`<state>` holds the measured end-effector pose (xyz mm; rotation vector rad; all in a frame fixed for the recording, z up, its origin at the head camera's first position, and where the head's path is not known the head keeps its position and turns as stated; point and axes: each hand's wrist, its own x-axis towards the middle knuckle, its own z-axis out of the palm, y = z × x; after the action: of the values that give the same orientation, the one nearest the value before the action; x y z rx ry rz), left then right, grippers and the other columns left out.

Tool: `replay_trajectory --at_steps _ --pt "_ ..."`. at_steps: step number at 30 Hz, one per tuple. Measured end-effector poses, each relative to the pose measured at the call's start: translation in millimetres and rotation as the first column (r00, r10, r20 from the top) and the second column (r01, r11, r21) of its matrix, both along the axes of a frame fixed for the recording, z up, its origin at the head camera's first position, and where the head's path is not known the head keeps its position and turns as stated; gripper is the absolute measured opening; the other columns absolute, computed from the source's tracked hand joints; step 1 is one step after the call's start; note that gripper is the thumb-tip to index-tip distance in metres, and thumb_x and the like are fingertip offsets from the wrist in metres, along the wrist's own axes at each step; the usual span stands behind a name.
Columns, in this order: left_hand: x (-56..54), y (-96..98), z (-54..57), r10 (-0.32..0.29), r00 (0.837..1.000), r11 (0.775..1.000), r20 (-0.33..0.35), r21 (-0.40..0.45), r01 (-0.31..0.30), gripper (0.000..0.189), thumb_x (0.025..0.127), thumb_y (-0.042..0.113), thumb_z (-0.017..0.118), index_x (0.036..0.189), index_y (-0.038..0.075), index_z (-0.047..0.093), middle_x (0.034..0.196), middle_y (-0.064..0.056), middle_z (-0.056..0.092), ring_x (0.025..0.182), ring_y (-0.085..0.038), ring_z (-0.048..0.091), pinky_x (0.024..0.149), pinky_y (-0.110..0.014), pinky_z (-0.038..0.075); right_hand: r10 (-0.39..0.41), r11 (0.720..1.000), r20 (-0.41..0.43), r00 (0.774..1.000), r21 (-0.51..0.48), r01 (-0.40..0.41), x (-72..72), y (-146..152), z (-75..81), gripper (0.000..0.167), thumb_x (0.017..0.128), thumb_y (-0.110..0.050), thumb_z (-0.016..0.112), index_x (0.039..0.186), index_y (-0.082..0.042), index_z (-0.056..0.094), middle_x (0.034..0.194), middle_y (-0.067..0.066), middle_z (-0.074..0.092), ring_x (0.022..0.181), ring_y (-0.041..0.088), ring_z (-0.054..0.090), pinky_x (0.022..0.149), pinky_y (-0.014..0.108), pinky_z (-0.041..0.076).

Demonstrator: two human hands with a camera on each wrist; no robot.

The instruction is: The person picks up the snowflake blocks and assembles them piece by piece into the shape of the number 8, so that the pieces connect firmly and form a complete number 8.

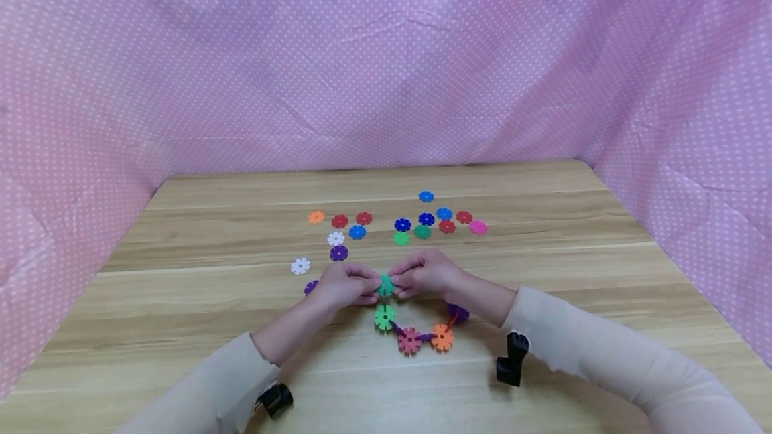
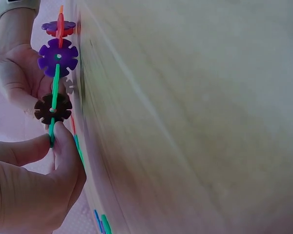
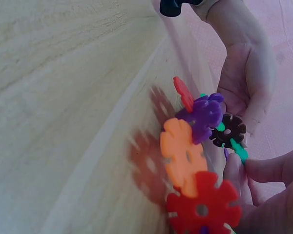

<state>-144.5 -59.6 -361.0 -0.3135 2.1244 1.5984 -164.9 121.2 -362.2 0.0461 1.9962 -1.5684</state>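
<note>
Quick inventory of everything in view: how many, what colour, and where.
Disc chain: 1, multicoloured, near the hands; disc count unclear
Held disc: 1, green, on the chain, between the hands
White discs: 2, white, table left
Purple loose discs: 2, purple, left
Orange loose disc: 1, orange, left
Red loose discs: 4, red, two left, two right
Blue discs: 5, light and dark, one left, four right
Green loose discs: 2, light and darker, right
Pink disc: 1, pink, rightmost
Table: 1, wood-coloured, below
Dotted cloth: pink, behind
Black devices: 2, black, wrists
Sleeves: 2, cream, forearms
Left hand, right hand: 2, bare, pinching held disc
</note>
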Motion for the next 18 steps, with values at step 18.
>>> replay_trajectory --at_steps 18 --pt "-5.3 -4.4 -1.2 -0.024 1.000 1.000 -0.003 0.012 0.024 0.015 0.089 0.004 0.065 0.103 -0.001 0.068 0.093 -0.012 0.072 0.071 -0.011 0.069 0.075 -0.027 0.060 0.092 0.987 -0.034 0.995 0.132 -0.087 -12.5 -1 16.4 0.023 0.092 -0.007 0.062 0.111 0.005 0.066 0.098 0.019 0.074 0.076 0.016 0.072 0.080 0.032 0.060"
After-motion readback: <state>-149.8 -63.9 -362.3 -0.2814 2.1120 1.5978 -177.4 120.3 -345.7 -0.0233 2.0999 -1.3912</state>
